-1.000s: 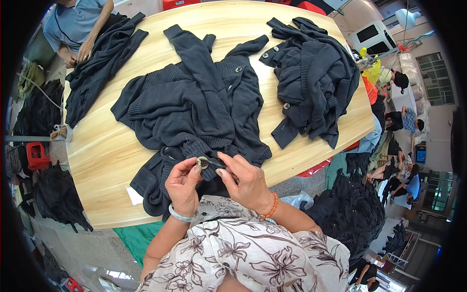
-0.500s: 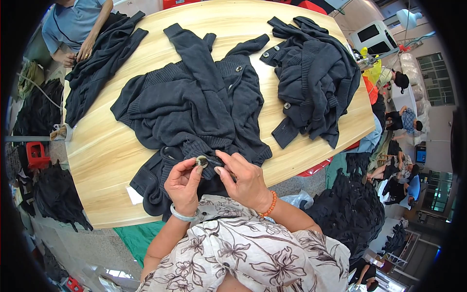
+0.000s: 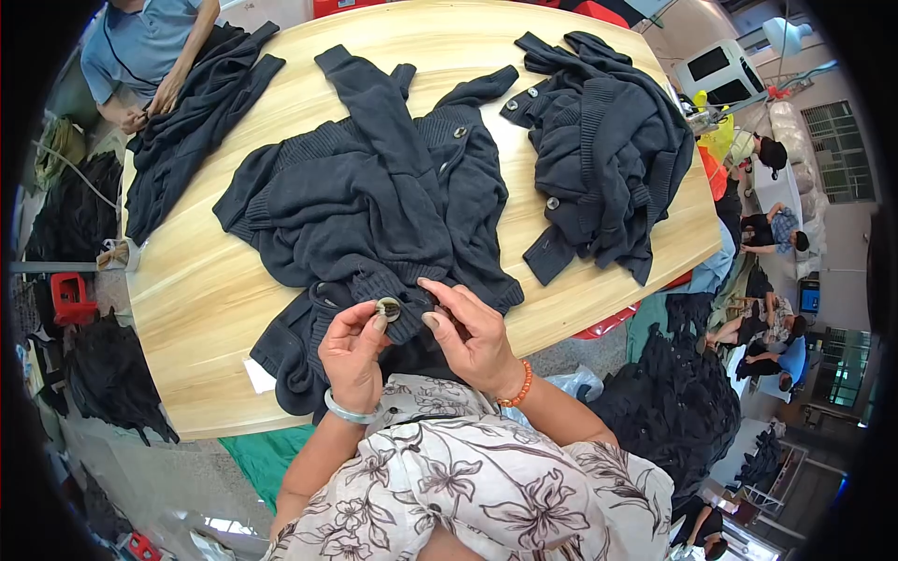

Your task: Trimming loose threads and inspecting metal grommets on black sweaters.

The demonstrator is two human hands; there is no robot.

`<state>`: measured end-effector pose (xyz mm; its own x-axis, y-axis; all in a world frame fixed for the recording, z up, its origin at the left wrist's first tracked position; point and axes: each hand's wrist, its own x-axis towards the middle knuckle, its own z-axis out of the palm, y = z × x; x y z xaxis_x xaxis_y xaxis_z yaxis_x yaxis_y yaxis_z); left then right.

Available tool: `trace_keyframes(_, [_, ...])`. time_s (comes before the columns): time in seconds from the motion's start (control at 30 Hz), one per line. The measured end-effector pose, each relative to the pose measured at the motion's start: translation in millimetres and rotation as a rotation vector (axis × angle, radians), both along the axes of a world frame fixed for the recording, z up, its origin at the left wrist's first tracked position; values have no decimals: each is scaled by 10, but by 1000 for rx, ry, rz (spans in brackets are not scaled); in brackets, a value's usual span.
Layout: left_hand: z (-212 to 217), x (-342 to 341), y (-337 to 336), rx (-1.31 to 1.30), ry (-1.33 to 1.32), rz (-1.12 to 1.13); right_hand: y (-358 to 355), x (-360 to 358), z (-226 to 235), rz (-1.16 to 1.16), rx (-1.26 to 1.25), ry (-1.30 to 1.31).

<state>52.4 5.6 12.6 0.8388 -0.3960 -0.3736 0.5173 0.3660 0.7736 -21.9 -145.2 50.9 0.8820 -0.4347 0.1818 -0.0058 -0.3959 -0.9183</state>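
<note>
A black knitted cardigan [image 3: 346, 210] lies spread on the table in front of me, its near edge bunched up between my hands. My left hand [image 3: 354, 353] pinches a greenish-brown round button [image 3: 388, 309] between thumb and forefinger, against the ribbed edge. Just to the right of it, my right hand [image 3: 475, 338] has its fingers curled at the dark knit. Its thumb and forefinger tips sit a little apart over the fabric, and what they grip is too small or hidden to tell.
A second black cardigan [image 3: 608, 150] with large buttons lies to the right on the wooden table [image 3: 178, 374]. At the far left a person's hands [image 3: 154, 105] hold another black garment [image 3: 201, 112]. Dark garments [image 3: 669, 402] are heaped beyond the table's right side.
My right hand has shifted slightly to the right, away from the button, and its thumb has moved up a little. My left hand stays pinched on the button.
</note>
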Motion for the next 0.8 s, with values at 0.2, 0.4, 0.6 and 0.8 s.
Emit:
trace_keyframes(0.2, [14, 6, -9, -13, 15, 13, 19, -74, 5, 60, -45, 97])
trace_keyframes(0.4, [-3, -18, -9, -19, -55, -4, 41, -60, 20, 90, -282, 125])
trace_keyframes(0.6, [-27, -22, -1, 8, -113, -19, 40, -41, 21, 89, -274, 143])
trace_keyframes(0.8, [-8, -18, -19, -4, -129, -23, 51, -15, -11, 77, -255, 115])
